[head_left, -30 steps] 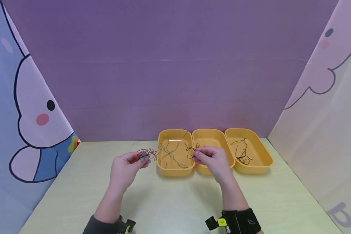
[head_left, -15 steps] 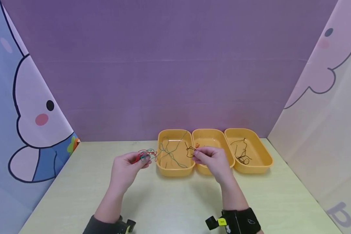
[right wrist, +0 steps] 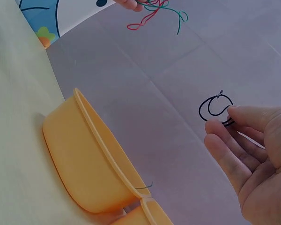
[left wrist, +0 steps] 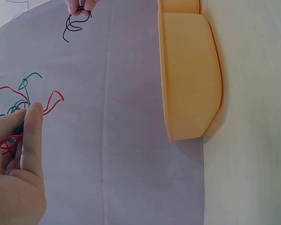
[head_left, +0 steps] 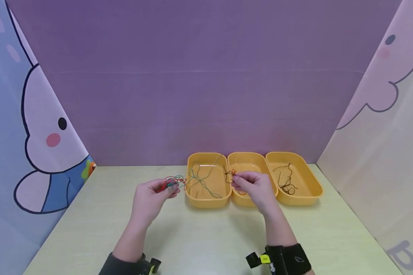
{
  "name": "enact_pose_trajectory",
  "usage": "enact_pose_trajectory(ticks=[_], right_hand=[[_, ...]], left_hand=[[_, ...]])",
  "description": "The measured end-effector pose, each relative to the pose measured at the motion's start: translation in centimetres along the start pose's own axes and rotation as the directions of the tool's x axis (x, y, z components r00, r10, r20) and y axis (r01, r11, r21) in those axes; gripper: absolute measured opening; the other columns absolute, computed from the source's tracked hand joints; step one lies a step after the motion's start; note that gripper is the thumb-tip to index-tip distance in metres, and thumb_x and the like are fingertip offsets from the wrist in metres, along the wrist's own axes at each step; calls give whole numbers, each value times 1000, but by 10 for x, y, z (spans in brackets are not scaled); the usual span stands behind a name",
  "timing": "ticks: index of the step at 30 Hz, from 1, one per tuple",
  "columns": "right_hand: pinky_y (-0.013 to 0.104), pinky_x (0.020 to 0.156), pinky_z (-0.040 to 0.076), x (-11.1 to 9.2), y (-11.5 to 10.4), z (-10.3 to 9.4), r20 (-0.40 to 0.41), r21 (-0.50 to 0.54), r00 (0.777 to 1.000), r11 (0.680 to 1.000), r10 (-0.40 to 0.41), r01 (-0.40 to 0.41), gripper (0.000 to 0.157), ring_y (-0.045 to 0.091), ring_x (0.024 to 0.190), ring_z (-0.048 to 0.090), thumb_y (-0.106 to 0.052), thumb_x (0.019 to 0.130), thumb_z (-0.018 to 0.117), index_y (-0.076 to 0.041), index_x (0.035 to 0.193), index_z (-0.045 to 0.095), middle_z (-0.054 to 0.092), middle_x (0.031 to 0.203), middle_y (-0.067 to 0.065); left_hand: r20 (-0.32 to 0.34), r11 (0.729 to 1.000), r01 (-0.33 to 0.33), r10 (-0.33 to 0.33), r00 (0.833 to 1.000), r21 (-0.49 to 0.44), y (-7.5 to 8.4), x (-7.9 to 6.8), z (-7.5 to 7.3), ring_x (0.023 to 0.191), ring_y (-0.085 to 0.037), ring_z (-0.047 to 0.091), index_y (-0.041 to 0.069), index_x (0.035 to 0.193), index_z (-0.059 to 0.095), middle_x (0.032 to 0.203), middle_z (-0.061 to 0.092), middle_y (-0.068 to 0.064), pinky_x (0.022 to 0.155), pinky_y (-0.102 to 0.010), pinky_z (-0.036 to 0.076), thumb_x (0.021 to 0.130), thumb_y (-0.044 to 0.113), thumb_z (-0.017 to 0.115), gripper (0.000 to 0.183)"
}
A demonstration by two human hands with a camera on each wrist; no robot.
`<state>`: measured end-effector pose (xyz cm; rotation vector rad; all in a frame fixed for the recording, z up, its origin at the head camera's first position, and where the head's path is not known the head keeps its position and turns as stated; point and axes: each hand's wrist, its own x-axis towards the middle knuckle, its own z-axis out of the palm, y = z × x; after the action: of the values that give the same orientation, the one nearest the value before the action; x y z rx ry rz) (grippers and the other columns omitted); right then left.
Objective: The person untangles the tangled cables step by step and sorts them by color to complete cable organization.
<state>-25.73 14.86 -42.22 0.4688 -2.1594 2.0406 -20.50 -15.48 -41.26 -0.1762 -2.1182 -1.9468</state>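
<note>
My left hand [head_left: 151,198] pinches a tangle of red and green wires [left wrist: 25,101] between thumb and fingers, raised left of the yellow trays. Loops of red wire [left wrist: 56,99] stick out past the fingertips. My right hand [head_left: 256,189] pinches a coiled black wire [right wrist: 215,110] above the middle tray [head_left: 249,156], apart from the left hand. Green wires [head_left: 203,181] lie spread in the left tray [head_left: 208,204]. In the middle tray some red wire shows, partly hidden behind the right hand. Black wires [head_left: 288,187] lie bunched in the right tray [head_left: 303,200].
The three yellow trays stand side by side near the back of the pale table [head_left: 206,240]. A purple backdrop [head_left: 206,84] rises behind them. Printed cartoon panels flank the table, a blue one [head_left: 55,191] at left and a pale one [head_left: 392,160] at right.
My right hand has shifted slightly to the right with the black wire, from the left tray's edge to over the middle tray. The left hand keeps its grip, almost still; the head view has shifted slightly.
</note>
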Motion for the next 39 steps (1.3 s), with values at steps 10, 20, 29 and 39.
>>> enact_pose_trajectory(ticks=[10,20,29,39], right_hand=[[30,71,58,12,-4,-31,-51,-208,999,978,2,-13,20,25,82,66,-19,88,72,-3,99,71,69,89,11],[28,67,58,25,-9,-71,-96,-326,994,945,-51,17,19,27,78,66,-15,88,71,2,97,70,70,85,13],[24,64,58,30,-6,-112,-150,-503,988,863,-26,-54,21,19,76,67,-20,91,68,-1,101,70,70,89,13],[41,71,58,26,3,-148,-183,-641,983,755,23,-137,22,24,78,67,-21,95,63,-2,104,68,70,90,14]], left_hand=[[0,1000,7,-7,1000,10,1,-1,1,78,-31,67,0,97,71,90,71,-13,69,-31,58,83,5,74,15],[5,1000,4,-4,1000,10,0,-1,2,78,-31,67,0,98,71,90,71,-13,69,-31,58,83,5,74,16],[3,999,11,-11,1000,32,-1,0,2,76,-25,68,1,98,72,90,71,-12,70,-30,58,83,8,75,17],[7,1000,13,-13,1000,26,1,-1,2,77,-27,68,2,98,72,89,71,-11,69,-31,58,83,8,75,17]])
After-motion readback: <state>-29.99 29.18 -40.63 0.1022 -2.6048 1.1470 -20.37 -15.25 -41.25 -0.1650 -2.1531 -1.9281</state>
